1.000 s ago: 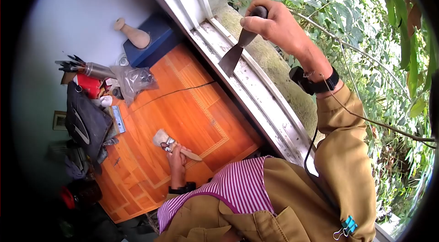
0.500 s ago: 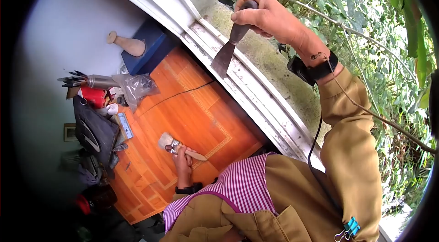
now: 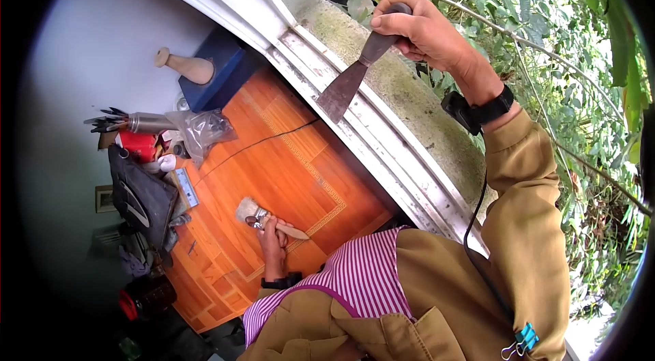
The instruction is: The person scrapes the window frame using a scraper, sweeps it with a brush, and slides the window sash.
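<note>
My right hand [image 3: 433, 33] is wrapped round the dark handle of a putty knife [image 3: 346, 90] and holds it out over the window frame. The flat metal blade points down and left, its edge at the white sliding track [image 3: 307, 71]. Lower down, my left hand [image 3: 273, 235] grips the wooden handle of a wide paintbrush [image 3: 252, 211] over the orange wooden tabletop [image 3: 280, 163]. The brush's pale bristles face up and left.
A blue box [image 3: 217, 64] carries a wooden peg-shaped piece [image 3: 185, 66]. Nearby are a metal pen holder [image 3: 150, 122], a plastic bag [image 3: 208, 136], a dark pouch [image 3: 140, 190] and a ruler [image 3: 185, 187]. A thin cable crosses the table. Leafy branches [image 3: 505, 13] stand outside the sill.
My right hand has shifted to the right and slightly down, and the putty knife leans over more, its blade still at the track. The left hand and paintbrush stay put.
</note>
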Demonstrator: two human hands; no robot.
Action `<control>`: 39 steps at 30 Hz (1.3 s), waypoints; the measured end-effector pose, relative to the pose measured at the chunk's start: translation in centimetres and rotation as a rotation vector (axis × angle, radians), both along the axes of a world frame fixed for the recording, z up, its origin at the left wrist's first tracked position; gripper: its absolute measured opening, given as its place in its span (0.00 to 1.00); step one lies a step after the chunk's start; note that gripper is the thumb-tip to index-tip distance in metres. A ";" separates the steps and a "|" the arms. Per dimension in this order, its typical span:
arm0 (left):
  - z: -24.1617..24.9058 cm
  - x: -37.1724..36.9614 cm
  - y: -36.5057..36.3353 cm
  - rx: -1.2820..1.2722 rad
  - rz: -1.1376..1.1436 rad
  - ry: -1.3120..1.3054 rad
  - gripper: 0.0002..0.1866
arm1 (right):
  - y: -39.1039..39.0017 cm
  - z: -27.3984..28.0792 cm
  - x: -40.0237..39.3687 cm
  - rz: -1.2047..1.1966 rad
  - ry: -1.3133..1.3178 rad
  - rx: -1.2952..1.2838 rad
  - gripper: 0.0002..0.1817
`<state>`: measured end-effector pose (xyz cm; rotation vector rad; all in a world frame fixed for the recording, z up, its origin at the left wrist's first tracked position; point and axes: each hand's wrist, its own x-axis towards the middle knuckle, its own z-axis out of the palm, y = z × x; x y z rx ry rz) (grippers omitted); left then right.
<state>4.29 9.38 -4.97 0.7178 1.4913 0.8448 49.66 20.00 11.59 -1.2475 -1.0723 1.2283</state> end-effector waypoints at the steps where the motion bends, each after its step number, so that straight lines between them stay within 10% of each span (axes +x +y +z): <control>1: 0.1 0.0 0.0 -0.006 -0.003 -0.007 0.11 | -0.1 -0.2 0.1 -0.004 0.027 -0.006 0.10; 29: 0.3 0.4 -0.1 0.001 -0.002 0.004 0.10 | 0.5 -4.6 7.3 -0.380 0.636 0.013 0.09; 32: 0.5 0.3 -0.1 -0.008 0.042 -0.004 0.10 | 1.7 -4.6 9.4 -0.824 0.338 0.117 0.10; 39: 0.3 0.1 -0.1 -0.007 0.020 -0.002 0.09 | -2.4 1.4 5.4 -0.490 0.066 0.217 0.10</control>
